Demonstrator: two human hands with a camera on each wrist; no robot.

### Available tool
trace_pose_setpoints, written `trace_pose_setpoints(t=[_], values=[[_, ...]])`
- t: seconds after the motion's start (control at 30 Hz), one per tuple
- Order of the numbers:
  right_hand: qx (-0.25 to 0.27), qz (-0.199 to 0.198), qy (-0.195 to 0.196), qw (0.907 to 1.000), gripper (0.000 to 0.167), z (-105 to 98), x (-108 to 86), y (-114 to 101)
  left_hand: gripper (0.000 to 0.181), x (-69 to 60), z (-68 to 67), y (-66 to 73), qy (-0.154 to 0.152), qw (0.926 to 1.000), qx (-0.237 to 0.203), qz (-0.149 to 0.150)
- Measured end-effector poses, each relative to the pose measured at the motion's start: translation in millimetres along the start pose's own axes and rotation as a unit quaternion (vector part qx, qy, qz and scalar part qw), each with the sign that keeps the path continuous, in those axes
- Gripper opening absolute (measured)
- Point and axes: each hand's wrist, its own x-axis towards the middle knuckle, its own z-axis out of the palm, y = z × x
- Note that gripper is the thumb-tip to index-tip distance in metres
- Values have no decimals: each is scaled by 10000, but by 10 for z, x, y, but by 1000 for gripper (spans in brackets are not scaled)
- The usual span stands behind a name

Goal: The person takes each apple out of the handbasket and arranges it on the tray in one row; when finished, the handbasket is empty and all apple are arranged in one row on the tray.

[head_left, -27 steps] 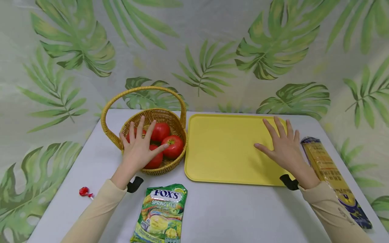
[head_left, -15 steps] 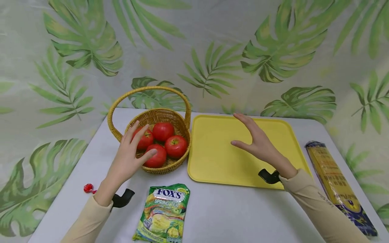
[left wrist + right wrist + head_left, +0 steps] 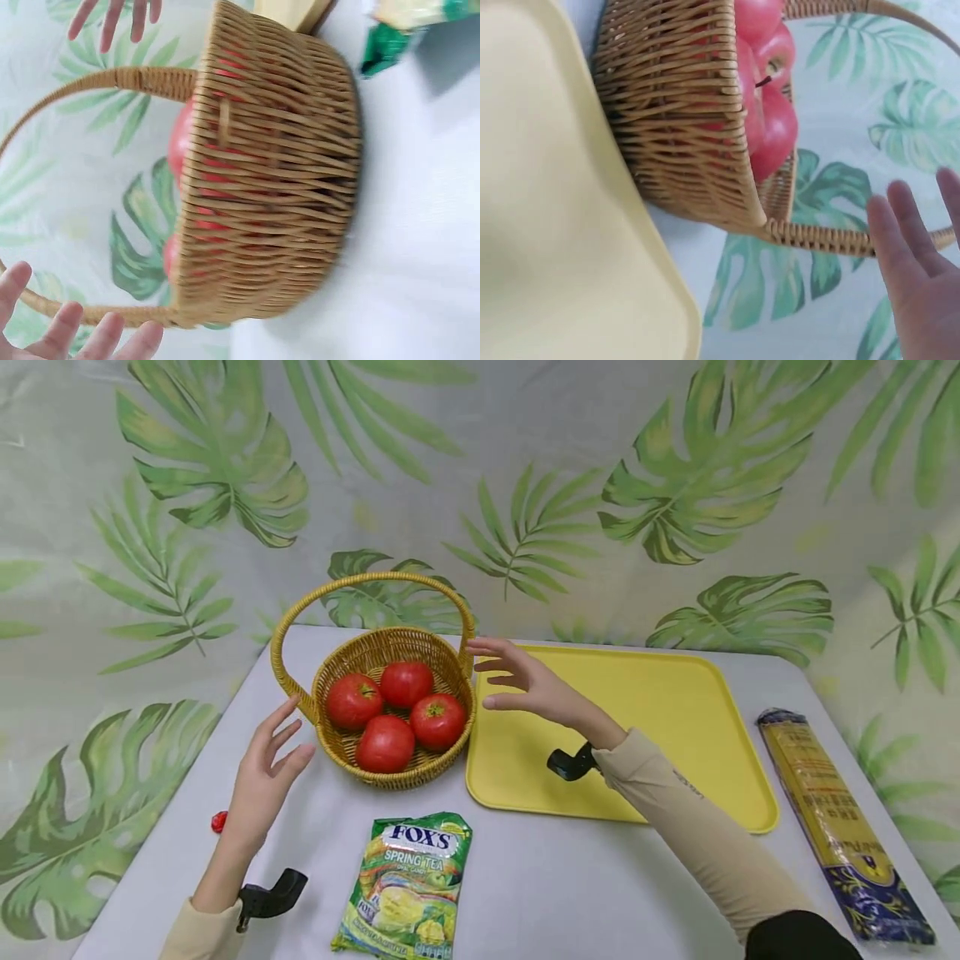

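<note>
A woven basket (image 3: 401, 781) with a tall arched handle holds several red tomatoes (image 3: 385, 744). My left hand (image 3: 258, 781) hovers just left of the basket, fingers relaxed and slightly bent, holding nothing. On the other side, my right hand (image 3: 536, 689) is raised over the tray's left part, its fingertips close to the right foot of the handle. In the left wrist view the basket's wicker side (image 3: 270, 172) fills the middle, with left fingers near the handle. The right wrist view has my right fingers (image 3: 907, 240) beside the handle; whether they touch it I cannot tell.
A yellow tray (image 3: 622, 727) lies right of the basket. In front is a green candy bag (image 3: 408, 885) marked FOX'S. A long yellow-and-blue packet (image 3: 840, 827) lies along the right edge. A red lollipop (image 3: 218, 822) is partly hidden behind the left wrist.
My right hand has swept left across the tray towards the basket. My left hand has drawn back from over the tomatoes to the basket's left side. The basket stays in place.
</note>
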Motion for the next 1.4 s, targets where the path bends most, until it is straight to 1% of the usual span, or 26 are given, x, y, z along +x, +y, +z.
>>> trace_pose_setpoints(t=[0.07,0.2,0.33,0.43,0.53,0.6,0.73,0.93,1.03,1.13,1.27,1.33,1.4], values=[[107,57,-248,9996,67,46,100,55,64,-35,-5,-62,-3,9997,-95,-215],[-27,361,-695,9969,66,130,270,155,65,-70,27,-187,-36,9976,-93,-686],[-171,720,-1219,9898,65,186,418,215,69,-64,91,-318,-282,9929,-268,-1128],[-252,925,-1620,9821,65,211,523,250,73,-33,137,-391,-558,9884,-390,-1360],[-432,1069,-1918,9746,64,221,618,276,75,17,174,-433,-750,9848,-424,-1509],[-578,1109,-2087,9699,62,227,673,290,75,55,192,-457,-817,9834,-478,-1550],[-875,1218,-2357,9602,59,245,762,286,75,123,206,-498,-885,9813,-719,-1552],[-1377,1548,-2643,9419,52,309,842,272,76,176,218,-520,-982,9747,-1092,-1688],[-1665,1640,-2723,9334,49,356,860,284,76,194,225,-527,-1016,9720,-1232,-1724],[-2048,1678,-2696,9259,47,407,864,296,77,204,234,-533,-1033,9696,-1372,-1741],[-2626,1709,-2552,9147,44,489,858,292,78,203,234,-539,-1045,9666,-1511,-1787],[-2899,1656,-2501,9088,43,530,854,285,78,200,229,-538,-1039,9659,-1542,-1802],[-3096,1607,-2437,9049,42,560,848,276,78,200,222,-538,-1023,9656,-1555,-1818]])
